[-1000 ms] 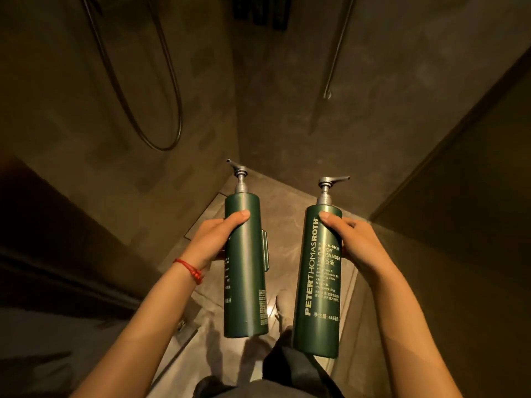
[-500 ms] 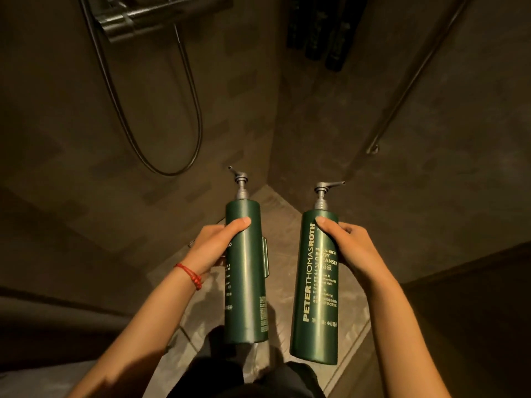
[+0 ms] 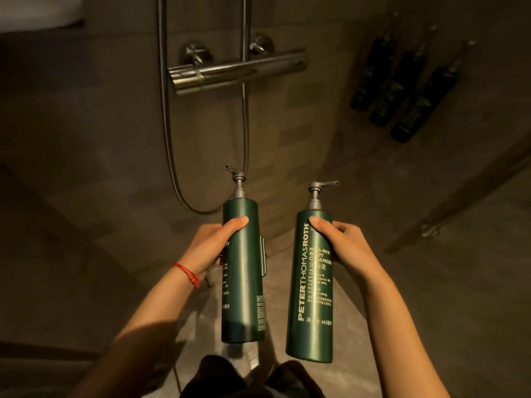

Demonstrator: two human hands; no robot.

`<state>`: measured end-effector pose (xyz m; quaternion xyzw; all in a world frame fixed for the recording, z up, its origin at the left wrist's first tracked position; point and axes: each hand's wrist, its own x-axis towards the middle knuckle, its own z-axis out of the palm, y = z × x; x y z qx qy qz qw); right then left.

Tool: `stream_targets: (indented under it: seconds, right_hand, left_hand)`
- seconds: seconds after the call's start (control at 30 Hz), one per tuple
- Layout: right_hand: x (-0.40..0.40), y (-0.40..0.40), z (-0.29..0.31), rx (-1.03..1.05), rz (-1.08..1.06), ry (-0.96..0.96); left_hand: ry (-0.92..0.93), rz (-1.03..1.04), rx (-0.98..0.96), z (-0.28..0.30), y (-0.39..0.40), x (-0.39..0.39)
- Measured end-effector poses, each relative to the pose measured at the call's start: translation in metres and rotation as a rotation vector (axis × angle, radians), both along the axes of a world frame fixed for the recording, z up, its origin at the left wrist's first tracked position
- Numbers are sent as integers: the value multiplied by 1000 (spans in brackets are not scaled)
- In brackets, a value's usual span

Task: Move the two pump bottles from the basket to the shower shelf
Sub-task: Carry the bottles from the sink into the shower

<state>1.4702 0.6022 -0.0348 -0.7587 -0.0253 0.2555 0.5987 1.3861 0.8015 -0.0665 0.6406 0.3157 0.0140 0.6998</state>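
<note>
Left hand point(image 3: 211, 247): wrapped around the upper body of the left pump bottle point(image 3: 242, 271), thumb laid across the front, fingers out of sight behind; a red cord bracelet point(image 3: 188, 274) sits on the wrist.
Right hand point(image 3: 343, 248): clamped on the upper body of the right pump bottle point(image 3: 311, 285), thumb pressed on the front beside the printed label.
Left bottle: dark green, upright, held in the air over the shower floor point(image 3: 290, 254), grey pump nozzle pointing left; a narrow green tab sticks out on its right side.
Right bottle: dark green, upright, just beside the left one but not touching it, nozzle pointing right, white "PETER THOMAS ROTH" lettering running up its side.
Shower mixer bar point(image 3: 235, 71): chrome, on the wall ahead, with a hose point(image 3: 166, 139) looping down below it.
Wall bottles point(image 3: 402, 84): three dark bottles in a row at the upper right; what holds them is too dim to make out, possibly a wall bracket.
</note>
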Motion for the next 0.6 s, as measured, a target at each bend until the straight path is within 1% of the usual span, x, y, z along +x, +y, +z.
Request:
stream_targets:
  seconds: [0.13, 0.23, 0.4, 0.6]
  right_hand:
    - [26, 29, 1, 12, 103, -14]
    - [47, 56, 2, 23, 216, -17]
    - [78, 98, 2, 3, 448, -14]
    - [100, 139, 9, 9, 723, -74]
  left_hand:
    - [3, 83, 14, 5, 17, 5]
    - [22, 183, 20, 4, 32, 5]
    - [11, 375, 34, 11, 40, -2]
    - [7, 656, 35, 23, 30, -11]
